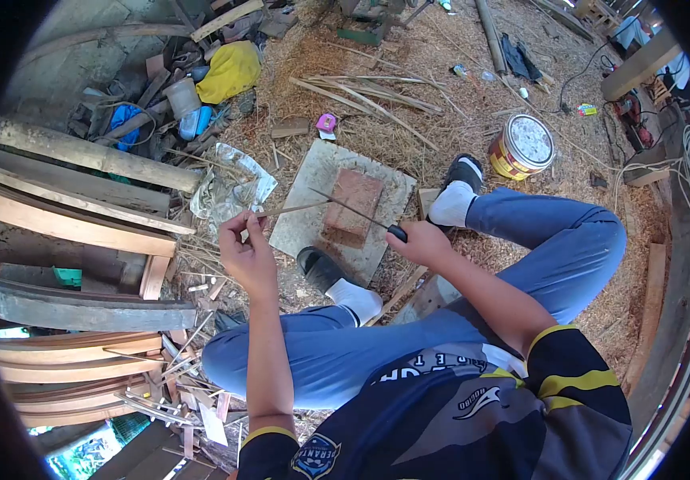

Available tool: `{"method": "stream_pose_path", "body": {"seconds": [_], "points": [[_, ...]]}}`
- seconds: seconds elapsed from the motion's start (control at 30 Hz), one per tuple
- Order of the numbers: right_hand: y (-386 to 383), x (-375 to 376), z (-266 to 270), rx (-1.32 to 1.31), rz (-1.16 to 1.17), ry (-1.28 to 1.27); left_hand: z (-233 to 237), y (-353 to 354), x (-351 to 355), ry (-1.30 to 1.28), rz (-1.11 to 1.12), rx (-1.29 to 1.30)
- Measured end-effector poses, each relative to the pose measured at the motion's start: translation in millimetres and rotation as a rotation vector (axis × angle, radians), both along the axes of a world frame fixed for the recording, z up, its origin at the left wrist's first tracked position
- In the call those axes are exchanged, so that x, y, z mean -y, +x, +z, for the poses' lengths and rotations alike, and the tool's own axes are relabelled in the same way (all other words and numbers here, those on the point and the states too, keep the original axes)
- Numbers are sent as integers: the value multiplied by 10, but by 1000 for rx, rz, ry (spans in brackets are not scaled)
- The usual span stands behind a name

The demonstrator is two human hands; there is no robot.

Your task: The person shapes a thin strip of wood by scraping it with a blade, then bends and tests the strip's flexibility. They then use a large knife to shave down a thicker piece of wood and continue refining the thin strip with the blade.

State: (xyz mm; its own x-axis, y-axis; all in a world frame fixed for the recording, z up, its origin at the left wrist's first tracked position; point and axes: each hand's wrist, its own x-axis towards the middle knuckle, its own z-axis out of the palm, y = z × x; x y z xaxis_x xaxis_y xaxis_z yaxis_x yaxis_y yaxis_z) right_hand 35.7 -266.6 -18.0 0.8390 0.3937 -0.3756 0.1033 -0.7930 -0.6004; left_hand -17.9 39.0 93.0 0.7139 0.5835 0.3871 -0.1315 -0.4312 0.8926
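My left hand (247, 253) pinches one end of a thin wooden strip (293, 209), its fingers closed. The strip's far end points toward a reddish-brown block (356, 197). In my right hand (426, 243) is a knife (397, 233), gripped by its black handle. Its narrow dark blade slants up and left over the block, and its tip overlaps the area near the strip's end. The block rests on a pale, flat board (301, 228) on the ground, between my feet.
Wood shavings cover the ground. Loose wooden strips (377, 94) and a pink tape measure (327, 123) lie beyond the board. A paint bucket (522, 147) stands at right near my foot. Curved timber pieces (73, 212) are stacked at left, beside crumpled plastic (237, 188).
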Motion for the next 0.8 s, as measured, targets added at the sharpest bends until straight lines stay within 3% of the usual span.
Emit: {"method": "stream_pose_path", "body": {"seconds": [0.1, 0.27, 0.43, 0.57, 0.73, 0.8], "points": [[-58, -79, 193, 27, 33, 20, -11, -11, 49, 37, -35, 19], [25, -30, -74, -43, -8, 33, 16, -39, 114, 18, -58, -9], [12, -44, 158, 55, 39, 37, 52, 16, 157, -22, -39, 7], [60, 12, -95, -8, 24, -3, 50, 17, 138, 31, -54, -19], [34, 44, 171, -19, 60, -9, 34, -14, 157, -31, -57, 2], [45, 23, 28, -48, 11, -36, 19, -49, 138, -11, -56, -19]]}}
